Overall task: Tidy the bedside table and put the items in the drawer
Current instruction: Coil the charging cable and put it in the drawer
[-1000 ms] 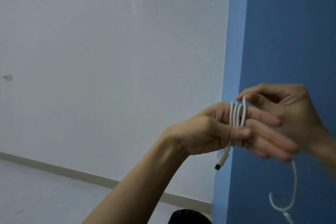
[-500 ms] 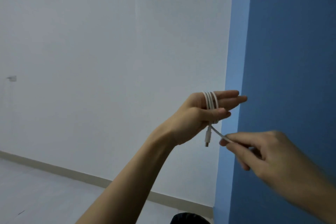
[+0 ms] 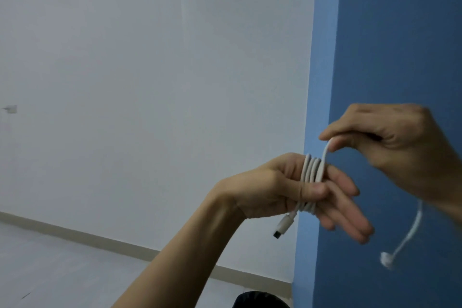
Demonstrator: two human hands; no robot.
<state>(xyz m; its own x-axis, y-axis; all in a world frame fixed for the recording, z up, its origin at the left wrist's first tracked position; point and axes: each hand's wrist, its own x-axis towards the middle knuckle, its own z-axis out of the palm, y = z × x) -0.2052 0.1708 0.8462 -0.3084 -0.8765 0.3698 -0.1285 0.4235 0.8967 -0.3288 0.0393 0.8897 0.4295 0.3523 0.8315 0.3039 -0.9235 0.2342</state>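
A white charging cable (image 3: 312, 170) is coiled in several loops around the fingers of my left hand (image 3: 280, 187), whose thumb presses the loops in place. One plug end (image 3: 282, 227) hangs below that hand. My right hand (image 3: 390, 147) is raised just above and to the right, pinching the free run of the cable between thumb and forefinger. The cable's other end (image 3: 386, 259) dangles blurred below my right wrist. The bedside table and drawer are out of view.
A blue wall (image 3: 400, 32) fills the right side, its corner edge right behind my hands. A white wall (image 3: 150, 70) and pale floor with a skirting board (image 3: 75, 232) lie to the left. A dark object (image 3: 260, 300) shows at the bottom edge.
My right hand has swung from below my left hand up over it, laying another loop of cable around the left fingers. The loose tail has shortened.
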